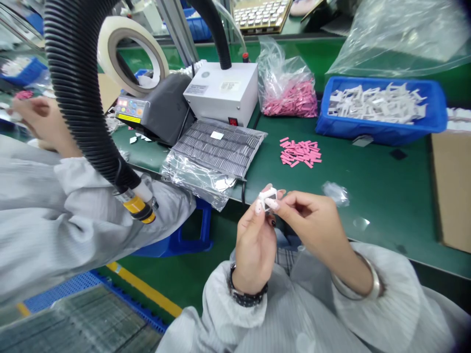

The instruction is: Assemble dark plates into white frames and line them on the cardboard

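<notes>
A small white plastic frame-like part [267,195] is pinched between my two hands, just above the bench's front edge. My left hand [256,245] grips its left side with thumb and fingers. From the right, my right hand [312,215] presses thumb and fingers on the same part; its fingertips are partly hidden behind it. Beyond my hands lies a loose pile of short pink strips [300,153]. A blue bin [382,128] full of similar white plastic parts stands farther back on the right.
A clear bag of pink strips [290,100] stands beside a white box-shaped device [222,93]. Left of it are a grey tape dispenser [158,108] and a bagged sheet of dark strips [221,147]. A black hose [81,88] hangs between me and a co-worker's sleeve [91,211]. Cardboard [452,186] lies right.
</notes>
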Demonstrator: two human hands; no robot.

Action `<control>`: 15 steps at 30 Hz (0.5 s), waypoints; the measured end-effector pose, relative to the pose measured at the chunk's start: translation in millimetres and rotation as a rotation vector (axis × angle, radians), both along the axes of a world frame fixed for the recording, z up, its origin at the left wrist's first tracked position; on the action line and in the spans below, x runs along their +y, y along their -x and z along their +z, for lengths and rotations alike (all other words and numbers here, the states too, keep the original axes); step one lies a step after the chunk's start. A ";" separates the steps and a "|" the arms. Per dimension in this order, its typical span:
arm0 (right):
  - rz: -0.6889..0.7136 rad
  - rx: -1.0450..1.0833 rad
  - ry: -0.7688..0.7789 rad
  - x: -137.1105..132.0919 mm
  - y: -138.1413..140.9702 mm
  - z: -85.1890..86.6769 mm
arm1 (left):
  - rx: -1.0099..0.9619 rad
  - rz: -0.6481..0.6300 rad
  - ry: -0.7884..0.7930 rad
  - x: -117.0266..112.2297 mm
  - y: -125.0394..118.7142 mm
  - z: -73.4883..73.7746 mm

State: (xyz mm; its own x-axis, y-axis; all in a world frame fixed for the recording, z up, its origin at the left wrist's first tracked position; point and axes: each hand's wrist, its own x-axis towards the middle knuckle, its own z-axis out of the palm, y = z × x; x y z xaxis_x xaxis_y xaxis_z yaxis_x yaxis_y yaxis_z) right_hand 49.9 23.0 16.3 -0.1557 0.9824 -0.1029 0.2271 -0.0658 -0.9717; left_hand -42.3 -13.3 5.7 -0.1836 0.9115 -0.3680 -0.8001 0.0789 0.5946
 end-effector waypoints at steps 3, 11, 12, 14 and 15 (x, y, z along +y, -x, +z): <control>-0.022 -0.007 0.004 0.6 -0.9 -4.8 | -0.020 -0.008 -0.018 -0.8 -0.3 1.9; -0.063 0.172 -0.114 4.9 1.6 -8.8 | -0.077 -0.073 0.011 0.4 -2.7 2.2; -0.041 0.156 -0.086 5.8 1.8 -7.8 | -0.059 -0.073 0.004 0.4 -3.0 1.4; -0.030 0.115 -0.053 7.2 1.6 -6.0 | -0.018 -0.065 0.002 0.8 -3.1 -0.2; -0.037 0.099 -0.056 7.5 1.4 -5.3 | -0.002 -0.066 0.006 1.3 -3.1 -0.9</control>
State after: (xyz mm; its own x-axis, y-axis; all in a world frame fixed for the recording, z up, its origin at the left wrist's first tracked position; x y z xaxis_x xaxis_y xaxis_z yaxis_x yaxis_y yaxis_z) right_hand 48.5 30.5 11.0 -0.1262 0.9914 -0.0334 0.1286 -0.0170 -0.9916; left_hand -39.2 -12.0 4.8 -0.1224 0.9195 -0.3736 -0.7944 0.1349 0.5922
